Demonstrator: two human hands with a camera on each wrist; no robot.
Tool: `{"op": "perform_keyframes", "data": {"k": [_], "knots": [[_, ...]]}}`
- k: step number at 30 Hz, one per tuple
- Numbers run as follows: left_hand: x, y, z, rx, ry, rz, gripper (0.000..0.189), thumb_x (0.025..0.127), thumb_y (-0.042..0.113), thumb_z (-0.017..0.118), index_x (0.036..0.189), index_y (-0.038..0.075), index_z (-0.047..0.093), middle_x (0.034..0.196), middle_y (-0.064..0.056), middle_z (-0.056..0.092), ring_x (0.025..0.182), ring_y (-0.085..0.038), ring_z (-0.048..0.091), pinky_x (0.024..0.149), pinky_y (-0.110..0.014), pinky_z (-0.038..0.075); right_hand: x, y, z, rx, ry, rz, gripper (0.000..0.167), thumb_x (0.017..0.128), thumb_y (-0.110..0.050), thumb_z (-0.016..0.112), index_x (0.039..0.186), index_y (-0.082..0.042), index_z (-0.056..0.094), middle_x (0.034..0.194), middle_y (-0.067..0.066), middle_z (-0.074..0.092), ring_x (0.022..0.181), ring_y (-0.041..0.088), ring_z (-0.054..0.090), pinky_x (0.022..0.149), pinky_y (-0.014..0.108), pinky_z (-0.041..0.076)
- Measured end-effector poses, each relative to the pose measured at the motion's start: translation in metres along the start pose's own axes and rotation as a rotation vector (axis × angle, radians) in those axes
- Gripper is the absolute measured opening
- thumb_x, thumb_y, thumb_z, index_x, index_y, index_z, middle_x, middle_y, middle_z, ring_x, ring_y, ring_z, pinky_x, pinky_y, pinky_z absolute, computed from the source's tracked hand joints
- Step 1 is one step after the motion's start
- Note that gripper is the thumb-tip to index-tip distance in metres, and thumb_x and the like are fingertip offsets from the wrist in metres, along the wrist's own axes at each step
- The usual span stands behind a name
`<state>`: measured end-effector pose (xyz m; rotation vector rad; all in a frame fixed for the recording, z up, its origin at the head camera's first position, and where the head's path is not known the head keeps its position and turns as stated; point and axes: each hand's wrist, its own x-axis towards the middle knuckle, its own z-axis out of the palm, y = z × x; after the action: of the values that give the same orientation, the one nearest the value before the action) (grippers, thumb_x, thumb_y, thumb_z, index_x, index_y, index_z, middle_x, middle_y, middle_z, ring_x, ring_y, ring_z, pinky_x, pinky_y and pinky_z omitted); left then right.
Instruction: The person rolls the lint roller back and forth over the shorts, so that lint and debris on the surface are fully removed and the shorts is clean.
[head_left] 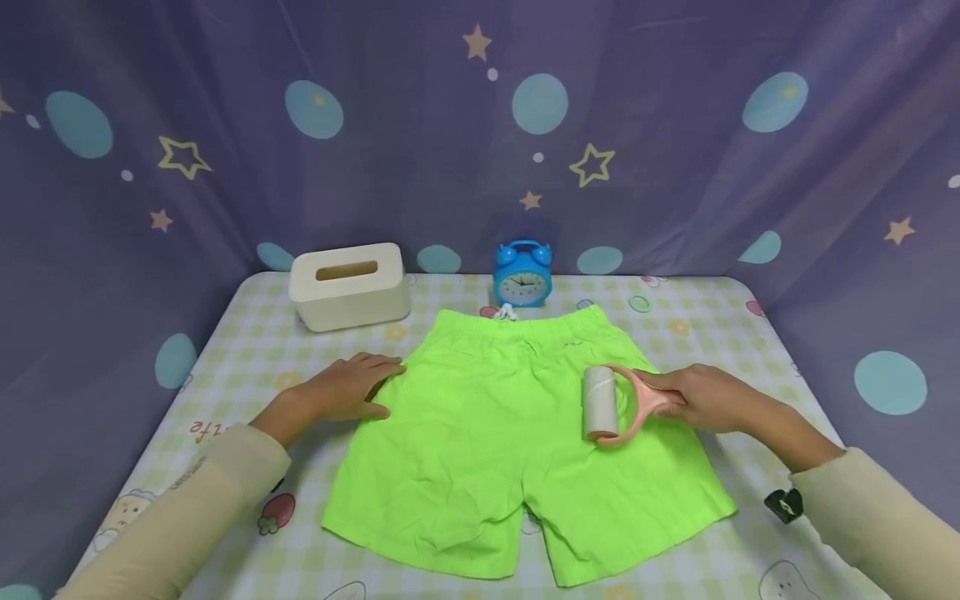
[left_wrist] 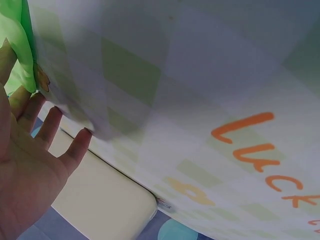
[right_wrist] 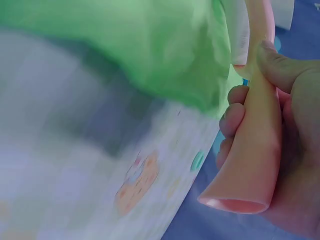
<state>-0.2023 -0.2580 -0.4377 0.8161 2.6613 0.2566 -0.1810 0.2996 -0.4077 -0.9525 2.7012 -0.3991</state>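
Note:
Neon green shorts (head_left: 450, 417) lie spread on the table, waistband toward the back. My right hand (head_left: 708, 398) grips the pink handle of a lint roller (head_left: 601, 404), whose white roll rests over the right half of the shorts. The right wrist view shows the fingers (right_wrist: 235, 117) curled round the hollow pink handle (right_wrist: 250, 150). My left hand (head_left: 348, 387) rests at the left edge of the shorts. In the left wrist view its fingers (left_wrist: 75, 150) are spread on the tablecloth, and the thumb touches the green fabric (left_wrist: 20, 50).
A cream tissue box (head_left: 348, 287) stands at the back left. A blue alarm clock (head_left: 522, 275) is behind the waistband, and a small green ring (head_left: 640, 303) lies to its right. A black hair clip-like item (head_left: 784, 505) sits by the right sleeve. Patterned purple curtain (head_left: 450, 125) surrounds the table.

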Motion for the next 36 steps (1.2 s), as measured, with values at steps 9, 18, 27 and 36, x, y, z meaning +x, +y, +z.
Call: {"op": "perform_keyframes", "data": {"k": [9,18,27,36], "knots": [[-0.002,-0.004,0.0,-0.01,0.007,-0.008,0.076,0.095,0.041,0.072,0.157,0.012,0.04,0.164,-0.013,0.036,0.147,-0.043,0.035,0.109,-0.07,0.033,-0.037,0.024,-0.006,-0.047,0.029,0.056,0.059,0.094,-0.036,0.072,0.146,-0.011,0.058,0.131,0.025,0.067,0.104,0.035,0.072,0.075,0.033,0.052],[-0.002,-0.003,0.0,-0.014,0.014,0.007,0.075,0.095,0.04,0.072,0.157,0.011,0.041,0.163,-0.014,0.036,0.147,-0.044,0.035,0.108,-0.07,0.034,-0.052,0.035,-0.008,-0.088,0.033,0.036,0.061,0.092,-0.036,0.074,0.145,-0.01,0.059,0.146,0.018,0.057,0.102,0.026,0.073,0.076,0.03,0.053],[-0.001,-0.003,0.001,-0.015,0.004,0.008,0.076,0.095,0.04,0.072,0.157,0.012,0.04,0.164,-0.014,0.036,0.147,-0.043,0.035,0.11,-0.07,0.033,-0.06,0.044,-0.015,-0.093,-0.004,0.039,0.065,0.092,-0.036,0.074,0.149,-0.014,0.053,0.108,0.01,0.077,0.073,-0.007,0.053,0.067,0.022,0.04],[0.001,-0.004,0.0,-0.026,-0.008,0.0,0.075,0.095,0.04,0.072,0.157,0.012,0.04,0.164,-0.014,0.035,0.148,-0.044,0.033,0.11,-0.071,0.032,-0.075,0.054,-0.026,-0.108,-0.078,0.141,0.058,0.09,-0.036,0.075,0.142,-0.013,0.062,0.077,-0.016,0.061,0.063,-0.005,0.037,0.063,0.021,0.034]]}}
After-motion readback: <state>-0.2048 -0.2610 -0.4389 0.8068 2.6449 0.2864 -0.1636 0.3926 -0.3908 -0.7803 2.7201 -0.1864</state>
